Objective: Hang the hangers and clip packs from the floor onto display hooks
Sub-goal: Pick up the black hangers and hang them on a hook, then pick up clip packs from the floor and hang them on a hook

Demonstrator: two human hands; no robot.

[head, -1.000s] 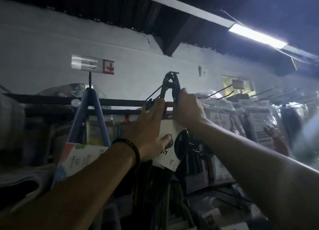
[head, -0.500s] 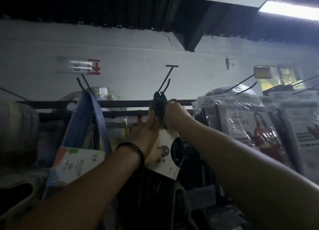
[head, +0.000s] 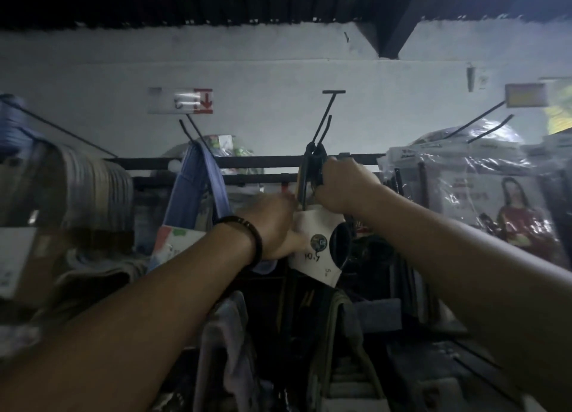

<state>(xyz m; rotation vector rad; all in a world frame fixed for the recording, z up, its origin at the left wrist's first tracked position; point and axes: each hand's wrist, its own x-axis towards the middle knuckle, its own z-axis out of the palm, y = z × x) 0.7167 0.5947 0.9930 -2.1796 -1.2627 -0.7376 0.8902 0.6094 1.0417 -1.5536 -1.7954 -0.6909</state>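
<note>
The black hanger pack (head: 312, 176) hung at centre, its top looped over the lower prong of a black display hook (head: 323, 123) that angled up and out from the rail (head: 263, 162), and its white card (head: 312, 258) dangled below with a round logo on it. The right hand (head: 343, 190) was up at the neck of the pack, fingers curled tight around the bunched black tops just under the prong. The left hand (head: 272, 226), a dark bracelet (head: 249, 241) on its wrist, sat lower and to the left, gripping the pack at the card's upper left edge with the thumb laid across the card face; it was motion-blurred, so the finger detail was hard to read. So the pack ran between the two hands, right one high, left one low. Crowding in just left was a bundle of blue hangers (head: 198, 182) on its own hook, with grey hangers (head: 93, 188) further left. To the right, plastic-wrapped packs (head: 464, 179) pressed close to the right forearm. On the white wall (head: 278, 71) behind, a sign with a red arrow (head: 182, 101) sat up and to the left of the hook.
</note>
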